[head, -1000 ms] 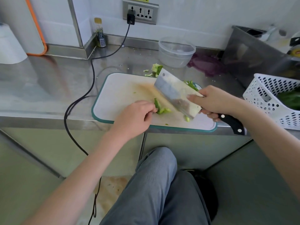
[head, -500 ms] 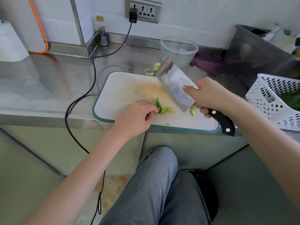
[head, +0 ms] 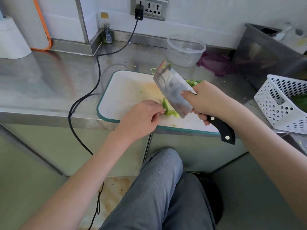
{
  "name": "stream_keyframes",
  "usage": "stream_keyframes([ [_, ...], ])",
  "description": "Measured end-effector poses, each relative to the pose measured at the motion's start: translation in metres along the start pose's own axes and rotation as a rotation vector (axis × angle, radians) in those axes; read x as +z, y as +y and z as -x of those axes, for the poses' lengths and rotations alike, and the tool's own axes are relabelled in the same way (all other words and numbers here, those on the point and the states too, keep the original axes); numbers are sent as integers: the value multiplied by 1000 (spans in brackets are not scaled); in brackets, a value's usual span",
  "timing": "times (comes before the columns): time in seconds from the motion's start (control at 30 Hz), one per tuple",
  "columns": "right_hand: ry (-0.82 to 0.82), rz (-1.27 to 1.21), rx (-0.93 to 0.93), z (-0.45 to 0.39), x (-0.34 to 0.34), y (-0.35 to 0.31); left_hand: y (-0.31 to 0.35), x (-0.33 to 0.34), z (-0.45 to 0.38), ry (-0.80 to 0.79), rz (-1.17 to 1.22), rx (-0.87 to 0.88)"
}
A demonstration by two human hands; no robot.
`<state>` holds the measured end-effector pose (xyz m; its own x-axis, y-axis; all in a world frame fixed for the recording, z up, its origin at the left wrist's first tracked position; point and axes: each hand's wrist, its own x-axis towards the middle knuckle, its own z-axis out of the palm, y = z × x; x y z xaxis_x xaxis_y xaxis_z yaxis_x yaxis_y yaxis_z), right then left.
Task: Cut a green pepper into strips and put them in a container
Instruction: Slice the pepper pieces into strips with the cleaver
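Just beyond the left hand's (head: 142, 117) curled fingertips, on the near part of the white cutting board (head: 126, 97), lies the green pepper piece (head: 168, 109); the fingers pinch its near end and hold it down against the board. To the right of that hand, the cleaver (head: 172, 90) stands tilted, its edge down at the pepper piece and its blade leaning away toward the back. The right hand (head: 206, 101) grips the cleaver where blade meets the black handle (head: 221, 130), fingers wrapped under, one finger laid flat along the blade's side. Behind the right hand, cut pepper strips (head: 192, 82) sit at the board's far edge, partly hidden by the blade. Beyond the cleaver's tip, on the steel bench (head: 49, 83), stands a clear plastic container (head: 186, 49), with a purple lid (head: 216, 64) to its right. Right of the right hand sits a white perforated basket (head: 280, 103) holding something green. A black cable (head: 98, 70) runs across the bench left of the left hand.
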<state>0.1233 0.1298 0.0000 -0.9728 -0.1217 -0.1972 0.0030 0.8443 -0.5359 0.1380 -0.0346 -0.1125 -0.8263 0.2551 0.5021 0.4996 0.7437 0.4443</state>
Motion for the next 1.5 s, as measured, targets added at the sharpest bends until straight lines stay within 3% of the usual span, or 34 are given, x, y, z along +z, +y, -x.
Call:
stream_keyframes([
  [0.77,21,-17,134,3,28,-7,1,1,-2,-36,-20,0],
  [1.07,111,-131,91,9,20,7,1,0,-2,-26,-26,26],
  [1.5,65,-59,134,0,28,2,-1,1,-2,-43,-54,48],
])
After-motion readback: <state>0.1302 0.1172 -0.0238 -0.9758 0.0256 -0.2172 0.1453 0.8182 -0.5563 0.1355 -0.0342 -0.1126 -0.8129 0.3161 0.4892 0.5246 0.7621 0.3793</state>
